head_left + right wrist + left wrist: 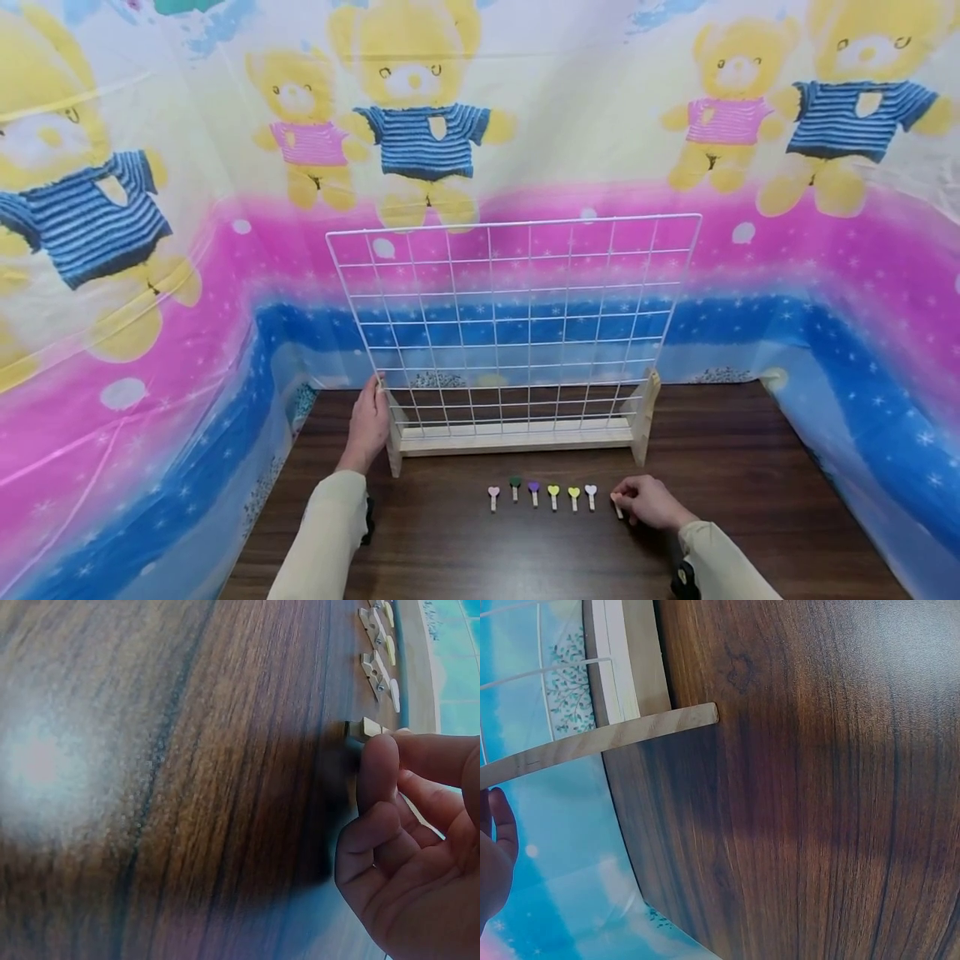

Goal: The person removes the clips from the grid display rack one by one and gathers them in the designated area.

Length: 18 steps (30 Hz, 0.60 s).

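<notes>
A white wire grid panel [517, 317] stands upright in a wooden stand [517, 436] on a dark wooden table [465, 550]. My left hand [367, 421] grips the panel's lower left edge by the stand's left foot [607, 739]. In front of the stand lies a row of several small wooden clothespins with coloured hearts [542, 493]. At the row's right end my right hand [648, 502] pinches one clothespin [363, 730] between thumb and fingers, low over the table. Two more pins [379, 667] show beyond it in the right wrist view.
A plastic sheet printed with teddy bears [420, 133] walls in the table at the back and on both sides. The table's left edge [630, 855] runs close to my left hand.
</notes>
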Each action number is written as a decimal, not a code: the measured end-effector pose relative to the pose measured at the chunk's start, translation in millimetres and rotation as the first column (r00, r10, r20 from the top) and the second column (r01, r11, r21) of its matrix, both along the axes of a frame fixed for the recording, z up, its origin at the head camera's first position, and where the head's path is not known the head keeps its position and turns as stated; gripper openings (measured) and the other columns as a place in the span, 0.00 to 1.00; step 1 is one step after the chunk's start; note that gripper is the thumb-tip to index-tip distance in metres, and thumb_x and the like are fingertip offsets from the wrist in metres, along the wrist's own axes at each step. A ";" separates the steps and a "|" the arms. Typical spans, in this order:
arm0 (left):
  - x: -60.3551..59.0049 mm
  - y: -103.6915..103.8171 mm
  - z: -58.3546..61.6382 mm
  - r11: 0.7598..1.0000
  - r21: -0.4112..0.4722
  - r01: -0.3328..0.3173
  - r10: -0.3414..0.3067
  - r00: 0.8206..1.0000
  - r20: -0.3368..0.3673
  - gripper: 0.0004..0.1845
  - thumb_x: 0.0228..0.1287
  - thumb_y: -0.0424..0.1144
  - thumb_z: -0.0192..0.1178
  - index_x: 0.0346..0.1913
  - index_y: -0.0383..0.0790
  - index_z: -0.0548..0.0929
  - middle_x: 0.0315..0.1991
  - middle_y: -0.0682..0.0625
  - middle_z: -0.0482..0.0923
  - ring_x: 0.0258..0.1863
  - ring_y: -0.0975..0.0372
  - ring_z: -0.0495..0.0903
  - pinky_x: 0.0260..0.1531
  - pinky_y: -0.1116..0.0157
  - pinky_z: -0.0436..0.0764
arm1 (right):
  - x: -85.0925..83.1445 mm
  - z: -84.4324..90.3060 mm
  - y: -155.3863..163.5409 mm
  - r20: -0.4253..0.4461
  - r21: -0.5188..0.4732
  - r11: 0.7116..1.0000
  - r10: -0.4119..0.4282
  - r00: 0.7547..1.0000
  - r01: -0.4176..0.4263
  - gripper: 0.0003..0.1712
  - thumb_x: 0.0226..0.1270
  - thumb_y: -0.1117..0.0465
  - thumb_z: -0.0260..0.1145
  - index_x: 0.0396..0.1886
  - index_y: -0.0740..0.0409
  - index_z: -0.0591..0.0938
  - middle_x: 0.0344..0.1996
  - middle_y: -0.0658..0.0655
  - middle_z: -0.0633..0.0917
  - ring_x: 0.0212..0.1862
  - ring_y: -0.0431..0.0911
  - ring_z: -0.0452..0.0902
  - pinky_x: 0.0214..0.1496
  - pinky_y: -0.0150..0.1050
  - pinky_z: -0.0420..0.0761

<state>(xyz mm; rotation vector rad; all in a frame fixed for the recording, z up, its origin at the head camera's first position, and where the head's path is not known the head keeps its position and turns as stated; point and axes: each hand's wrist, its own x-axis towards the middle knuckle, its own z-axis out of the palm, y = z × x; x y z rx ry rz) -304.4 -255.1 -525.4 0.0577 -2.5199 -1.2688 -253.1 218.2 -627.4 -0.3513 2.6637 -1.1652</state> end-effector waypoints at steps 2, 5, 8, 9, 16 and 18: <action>-0.1 0.3 -0.4 1.000 0.002 -0.001 0.001 1.000 0.004 0.23 0.70 0.48 0.30 0.65 0.46 0.57 0.48 0.42 0.64 0.44 0.52 0.64 0.42 0.54 0.63 | -1.3 -1.8 0.4 -0.004 0.004 1.000 0.007 1.000 -0.007 0.04 0.58 0.62 0.61 0.28 0.58 0.80 0.15 0.49 0.75 0.15 0.43 0.71 0.19 0.36 0.68; -0.4 0.0 -2.6 1.000 0.003 0.000 0.000 1.000 -0.002 0.23 0.70 0.48 0.30 0.65 0.45 0.57 0.44 0.42 0.64 0.42 0.52 0.64 0.41 0.55 0.64 | -3.2 -5.0 0.5 -0.008 0.016 1.000 0.007 1.000 -0.007 0.04 0.58 0.62 0.61 0.28 0.58 0.80 0.15 0.49 0.75 0.14 0.42 0.70 0.18 0.36 0.68; -0.5 -0.4 -4.7 1.000 0.003 -0.003 0.003 1.000 -0.006 0.23 0.70 0.48 0.31 0.64 0.45 0.58 0.46 0.42 0.65 0.44 0.52 0.64 0.42 0.54 0.64 | -3.5 -6.8 0.3 -0.015 0.020 1.000 0.012 1.000 -0.011 0.04 0.59 0.62 0.61 0.29 0.58 0.80 0.16 0.48 0.75 0.13 0.41 0.69 0.17 0.35 0.68; -0.6 -0.5 -5.1 1.000 -0.001 -0.005 0.005 1.000 -0.009 0.23 0.70 0.47 0.31 0.64 0.45 0.58 0.48 0.42 0.65 0.45 0.52 0.63 0.43 0.54 0.64 | -3.4 -7.4 0.2 -0.023 0.017 1.000 0.013 1.000 -0.012 0.04 0.58 0.62 0.61 0.29 0.58 0.80 0.16 0.48 0.75 0.13 0.41 0.69 0.17 0.35 0.68; -1.0 -0.8 -4.6 1.000 -0.003 -0.005 0.004 1.000 -0.013 0.22 0.70 0.47 0.31 0.64 0.47 0.58 0.46 0.42 0.65 0.43 0.52 0.64 0.41 0.55 0.64 | -4.4 -8.4 -1.6 -0.055 0.005 1.000 0.017 0.998 -0.017 0.05 0.58 0.62 0.61 0.28 0.59 0.79 0.17 0.48 0.76 0.13 0.41 0.69 0.16 0.34 0.69; -1.5 -1.1 -4.2 1.000 -0.001 -0.001 0.001 1.000 -0.016 0.22 0.70 0.47 0.31 0.64 0.46 0.58 0.48 0.42 0.65 0.44 0.52 0.64 0.41 0.55 0.64 | -5.6 -9.1 -2.5 -0.052 0.010 1.000 0.007 0.999 -0.006 0.04 0.58 0.61 0.62 0.28 0.58 0.79 0.17 0.48 0.76 0.13 0.41 0.70 0.16 0.34 0.69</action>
